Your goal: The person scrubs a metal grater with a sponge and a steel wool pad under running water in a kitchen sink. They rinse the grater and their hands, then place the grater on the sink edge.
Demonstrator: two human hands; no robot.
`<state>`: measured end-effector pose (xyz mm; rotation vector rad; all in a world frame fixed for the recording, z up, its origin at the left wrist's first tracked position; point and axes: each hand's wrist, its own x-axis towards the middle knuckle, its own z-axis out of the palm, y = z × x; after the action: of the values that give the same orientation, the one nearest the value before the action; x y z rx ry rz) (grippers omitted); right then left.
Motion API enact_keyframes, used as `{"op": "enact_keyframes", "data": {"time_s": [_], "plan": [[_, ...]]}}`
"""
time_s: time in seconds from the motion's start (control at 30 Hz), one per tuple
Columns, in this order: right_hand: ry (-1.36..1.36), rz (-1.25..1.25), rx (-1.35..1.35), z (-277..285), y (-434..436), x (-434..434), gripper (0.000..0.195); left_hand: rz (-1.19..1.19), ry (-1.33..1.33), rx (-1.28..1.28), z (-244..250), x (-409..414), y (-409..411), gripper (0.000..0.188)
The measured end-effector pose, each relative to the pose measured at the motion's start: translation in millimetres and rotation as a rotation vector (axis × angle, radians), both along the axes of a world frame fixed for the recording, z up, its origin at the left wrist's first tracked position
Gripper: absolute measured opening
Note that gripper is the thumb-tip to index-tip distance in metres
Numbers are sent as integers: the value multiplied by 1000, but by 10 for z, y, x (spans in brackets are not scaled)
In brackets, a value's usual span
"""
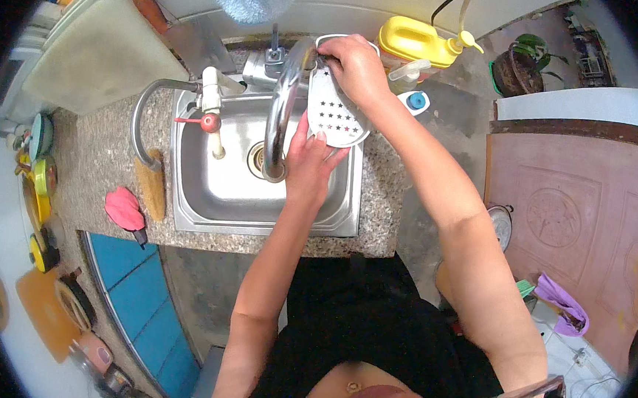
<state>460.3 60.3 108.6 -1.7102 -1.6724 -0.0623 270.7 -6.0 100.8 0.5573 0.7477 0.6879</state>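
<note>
A white plastic tray point(340, 98) with rows of star-shaped holes is held over the right side of the steel sink point(224, 201). My left hand point(309, 162) grips its near end, fingers spread along the edge with some hidden beneath. Across its upper part lies my right hand point(357, 71), its fingertips at the left edge near the faucet's base. The curved chrome faucet point(279, 107) arches just left of both hands and covers a little of the view. Below it, the sink drain point(258, 158) is partly visible.
A white tap with a red lever point(209, 120) and a grey hose stands left of the sink. A brown sponge-like pad point(151, 184) and pink cloth point(124, 208) lie on the granite counter point(94, 161). Yellow jug point(418, 42) and blue-capped bottle point(416, 101) stand right.
</note>
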Motion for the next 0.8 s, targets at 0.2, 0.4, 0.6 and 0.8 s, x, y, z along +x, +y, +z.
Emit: {"op": "enact_keyframes", "data": {"time_s": [0.2,0.4,0.6,0.8], "plan": [[110,249,-144,95,-451,-125,21,71,-26,-42,-58,-10,-5,46],[-226,172,-52,154,63,127,19,61,-27,-11,16,2,-14,47],[-483,102,-163,139,-51,257,14,80,-49,-5,30,35,-13,49],[-437,-34,-381,257,-639,-247,10,101,-42,-29,-21,23,-29,54]]}}
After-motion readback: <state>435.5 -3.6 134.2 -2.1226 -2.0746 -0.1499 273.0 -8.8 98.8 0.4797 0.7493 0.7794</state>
